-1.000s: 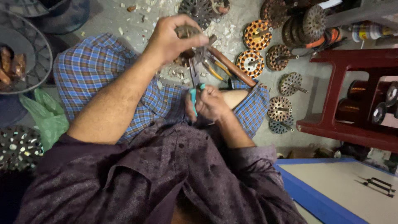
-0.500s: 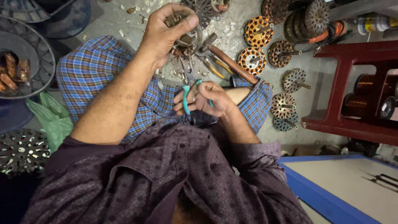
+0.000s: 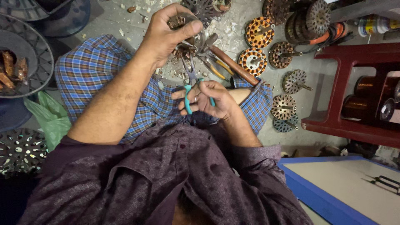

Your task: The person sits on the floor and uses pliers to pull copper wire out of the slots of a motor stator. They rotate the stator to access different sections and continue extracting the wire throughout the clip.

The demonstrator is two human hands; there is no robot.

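I sit cross-legged on the floor in a blue checked wrap and a dark shirt. My left hand (image 3: pixel 168 33) grips a round metal motor stator with copper windings (image 3: pixel 183 23), held over my lap. My right hand (image 3: pixel 210 100) is closed on teal-handled cutting pliers (image 3: pixel 192 85). Their jaws point up into the underside of the stator. A wooden-handled hammer (image 3: pixel 231 64) and another pair of pliers (image 3: pixel 216 66) lie on the floor just past my right hand.
Several wound stators (image 3: pixel 258 31) lie on the floor to the right, beside a red stand (image 3: pixel 354 83) holding copper wire spools. A wire fan guard with scrap (image 3: pixel 18 62), a green bag (image 3: pixel 50 118) and a blue-edged board (image 3: pixel 333 196) surround me.
My left hand has lifted the stator farther from me and turned it. My right hand has brought the pliers' jaws up to it.
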